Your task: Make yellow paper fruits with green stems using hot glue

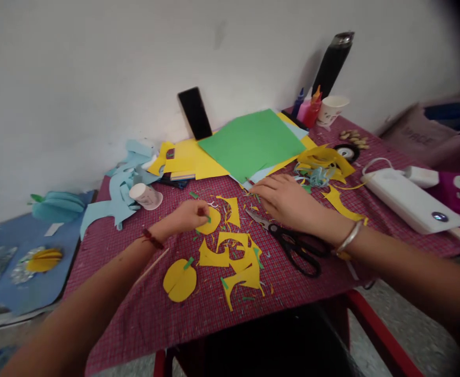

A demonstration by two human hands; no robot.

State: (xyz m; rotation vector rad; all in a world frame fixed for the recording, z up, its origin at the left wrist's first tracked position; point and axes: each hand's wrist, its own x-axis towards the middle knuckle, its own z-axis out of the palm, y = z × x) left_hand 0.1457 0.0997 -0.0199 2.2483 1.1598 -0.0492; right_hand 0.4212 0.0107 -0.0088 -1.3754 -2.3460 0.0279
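My left hand (193,214) is closed in a pinch at a yellow paper circle (210,222). A small green paper strip shows at its fingertips. My right hand (279,196) reaches over the front edge of the green paper sheet (253,141), fingers stretched out and pointing down. A small dark red tip shows beside those fingers; what it belongs to is hidden. Black-handled scissors (288,241) lie under my right wrist, blades partly apart. Nearer me rests another yellow paper circle (179,281) with a centre crease and a green stem. Yellow paper offcuts (240,262) lie between the circles and the scissors.
A paper cup (145,196) and light-blue scraps (120,193) sit left. A phone (195,112) leans on the wall. Glue bottles (310,110), a black flask (332,63) and a tape roll (347,152) stand back right. A white power bank (414,199) lies right.
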